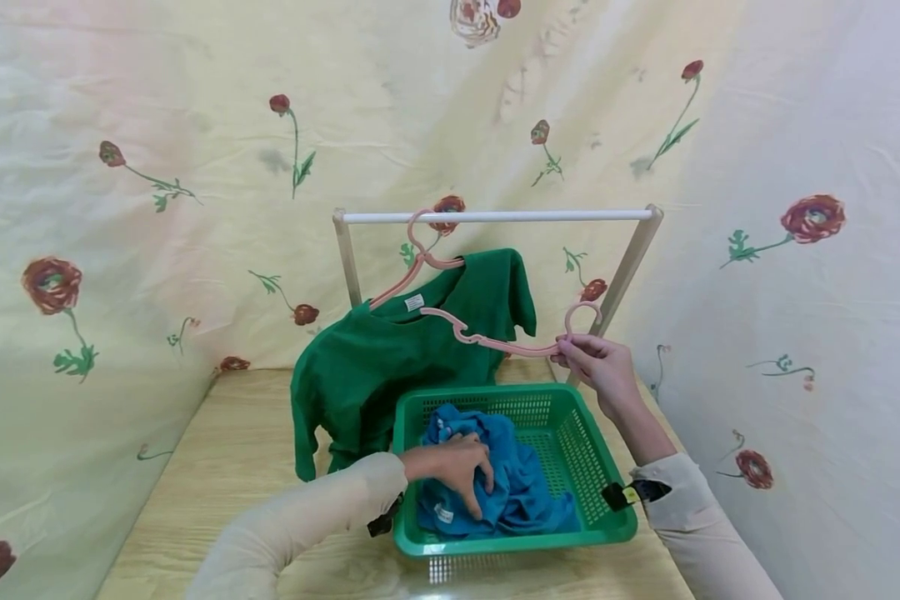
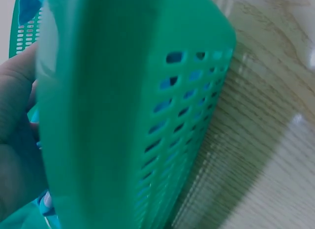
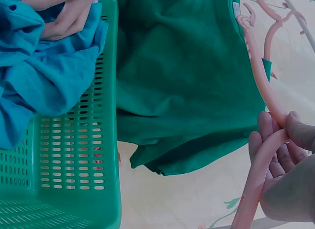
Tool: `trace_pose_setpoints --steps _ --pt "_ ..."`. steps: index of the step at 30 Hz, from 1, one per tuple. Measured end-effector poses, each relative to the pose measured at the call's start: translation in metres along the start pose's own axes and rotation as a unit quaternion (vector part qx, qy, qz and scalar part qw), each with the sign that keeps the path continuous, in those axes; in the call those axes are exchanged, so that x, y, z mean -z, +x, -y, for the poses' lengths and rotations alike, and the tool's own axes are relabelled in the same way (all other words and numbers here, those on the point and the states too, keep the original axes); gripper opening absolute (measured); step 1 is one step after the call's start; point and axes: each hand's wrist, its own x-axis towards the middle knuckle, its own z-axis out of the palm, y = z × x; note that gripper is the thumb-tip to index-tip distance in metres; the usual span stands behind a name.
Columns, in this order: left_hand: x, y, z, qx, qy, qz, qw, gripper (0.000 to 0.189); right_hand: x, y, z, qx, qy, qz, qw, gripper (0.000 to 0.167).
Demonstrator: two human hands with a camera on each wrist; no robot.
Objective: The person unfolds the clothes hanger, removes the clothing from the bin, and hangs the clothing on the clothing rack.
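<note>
My left hand (image 1: 461, 468) rests on a crumpled blue garment (image 1: 506, 500) inside a green basket (image 1: 603, 467), thumb and fingers spread apart over the cloth. A pale label shows on that garment. To the right, my right hand (image 1: 600, 367) pinches a pink hanger (image 1: 521, 348) close to its hook, between thumb and fingers. The hanger's far end overlaps a green shirt (image 1: 390, 350) in the head view. In the right wrist view, the left fingers (image 3: 66, 17) lie bent against the blue cloth, with their tips partly hidden.
Behind the basket stands a rack with a white bar (image 1: 510, 217) and wooden posts. The green shirt hangs there on another pink hanger (image 1: 401, 283). A wood-grain table (image 1: 225, 467) lies below, with flower-patterned cloth (image 1: 217, 208) around it.
</note>
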Motion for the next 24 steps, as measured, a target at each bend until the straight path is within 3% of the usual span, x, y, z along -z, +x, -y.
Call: trace_pose_setpoints --steps 6,12,21,24 --pt "-0.007 -0.001 -0.004 0.011 0.008 -0.019 0.9997 0.019 -0.002 0.003 -0.001 0.008 0.004 0.004 0.9999 0.022" --pt "-0.003 -0.002 -0.002 0.000 0.011 -0.030 0.9995 0.007 -0.004 0.009 0.002 0.010 0.020 0.010 0.9997 0.020" --pt "-0.002 -0.005 -0.005 -0.001 0.041 -0.030 0.9987 0.032 -0.006 0.012 -0.001 0.003 0.022 0.009 0.9997 0.015" --pt "-0.005 -0.004 -0.005 -0.005 0.043 -0.036 0.9984 0.032 -0.006 0.012 -0.003 0.003 0.018 0.008 0.9998 0.017"
